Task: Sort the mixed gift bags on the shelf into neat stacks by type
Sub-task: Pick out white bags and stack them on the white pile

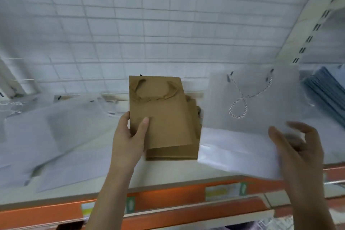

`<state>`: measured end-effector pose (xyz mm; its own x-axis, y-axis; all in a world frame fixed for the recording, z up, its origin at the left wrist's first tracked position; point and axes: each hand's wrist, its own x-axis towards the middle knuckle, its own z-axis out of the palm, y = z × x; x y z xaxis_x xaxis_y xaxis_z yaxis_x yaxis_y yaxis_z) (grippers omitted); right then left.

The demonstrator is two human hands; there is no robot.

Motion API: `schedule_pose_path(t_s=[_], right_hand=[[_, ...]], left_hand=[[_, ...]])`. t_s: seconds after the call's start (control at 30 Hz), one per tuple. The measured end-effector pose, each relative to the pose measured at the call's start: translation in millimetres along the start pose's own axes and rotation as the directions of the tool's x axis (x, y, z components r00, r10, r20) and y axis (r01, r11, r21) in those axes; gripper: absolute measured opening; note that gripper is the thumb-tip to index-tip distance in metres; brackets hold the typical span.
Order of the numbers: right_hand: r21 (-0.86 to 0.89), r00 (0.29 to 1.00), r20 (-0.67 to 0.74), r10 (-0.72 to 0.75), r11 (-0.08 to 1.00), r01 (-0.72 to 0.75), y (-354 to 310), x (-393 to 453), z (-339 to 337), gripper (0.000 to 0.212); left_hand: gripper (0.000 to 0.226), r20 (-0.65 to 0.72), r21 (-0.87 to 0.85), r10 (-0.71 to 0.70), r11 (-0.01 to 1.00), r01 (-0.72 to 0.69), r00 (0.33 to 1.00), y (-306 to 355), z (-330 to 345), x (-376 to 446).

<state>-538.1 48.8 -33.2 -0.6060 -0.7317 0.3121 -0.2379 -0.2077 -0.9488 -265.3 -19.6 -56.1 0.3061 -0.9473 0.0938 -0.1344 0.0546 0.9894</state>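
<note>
I look down at the shelf [168, 183] with both hands in front of me. My left hand [128, 136] grips the top brown paper bag [160, 114] at its lower left corner: the thumb lies on the front face and the fingers curl behind the edge. This bag sits on a small stack of brown bags [173, 153], which rests in the middle of the shelf; the top one is shifted to the left and further back than the ones under it.

My right hand [296, 147] holds a white bag with a twisted cord handle [248, 117] at its lower right corner. The picture is blurred here, but the fingers seem curled around the paper edge. The white bag hangs a little above the shelf, just to the right of the brown stack, and its left edge covers part of that stack.

To the left lie more white bags [56, 136], loosely spread and overlapping. At the far right stands a pile of blue-grey bags [324, 91].

I judge the step is to square the brown bag on its stack. I would slide it toward me until the bottom edges match, then press it flat. The white bag should go to the white ones on the left, with its cord tucked so it does not catch.
</note>
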Motion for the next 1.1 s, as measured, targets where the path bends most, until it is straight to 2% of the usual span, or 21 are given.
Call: schedule_pose_path(t_s=[0.1,0.27,0.33,0.4,0.47,0.5,0.63,0.7,0.8,0.9,1.0,1.1], right_hand=[[0.000,0.999,-0.006,0.044,0.999,-0.044,16,19,-24,0.022],[-0.004,0.994,0.039,0.104,0.995,-0.104,32,49,-43,0.026],[-0.015,0.990,0.062,0.123,0.992,-0.123,36,59,-47,0.026],[-0.006,0.986,0.102,0.129,0.992,-0.129,41,66,-50,0.024],[0.013,0.981,0.145,0.129,0.991,-0.132,44,71,-49,0.024],[0.023,0.978,0.165,0.129,0.991,-0.135,46,73,-48,0.024],[0.017,0.961,0.232,0.149,0.987,-0.157,57,79,-41,0.023],[-0.046,0.952,0.263,0.159,0.987,-0.152,62,81,-41,0.031],[-0.300,0.951,0.282,0.123,0.953,-0.034,63,83,-40,0.055],[-0.520,0.941,0.325,0.089,0.848,0.100,69,86,-36,0.069],[-0.686,0.943,0.333,-0.007,0.684,0.247,79,85,-29,0.059],[-0.704,0.934,0.337,-0.118,0.628,0.333,78,80,-21,0.048]], left_hand=[[0.030,0.024,0.050,-0.022,0.999,0.021,0.999,-4,33,-8],[0.036,-0.009,0.378,0.008,0.926,-0.004,1.000,-15,53,-10],[0.034,-0.050,0.551,-0.005,0.834,0.032,0.999,-19,54,-12],[0.038,-0.102,0.711,0.005,0.699,0.070,0.995,-19,57,-14],[0.041,-0.158,0.822,0.040,0.559,0.109,0.987,-19,64,-16],[0.040,-0.186,0.843,0.067,0.523,0.124,0.980,-20,68,-18],[0.032,-0.225,0.833,0.128,0.540,0.122,0.966,-26,80,-26],[0.028,-0.212,0.830,0.156,0.549,0.094,0.965,-29,80,-28],[0.028,-0.200,0.817,0.191,0.574,0.056,0.961,-28,77,-32],[0.034,-0.174,0.823,0.177,0.566,0.044,0.969,-30,76,-35],[0.033,-0.173,0.815,0.194,0.578,0.030,0.966,-32,76,-35],[0.031,-0.163,0.803,0.210,0.596,0.006,0.964,-32,75,-34]])
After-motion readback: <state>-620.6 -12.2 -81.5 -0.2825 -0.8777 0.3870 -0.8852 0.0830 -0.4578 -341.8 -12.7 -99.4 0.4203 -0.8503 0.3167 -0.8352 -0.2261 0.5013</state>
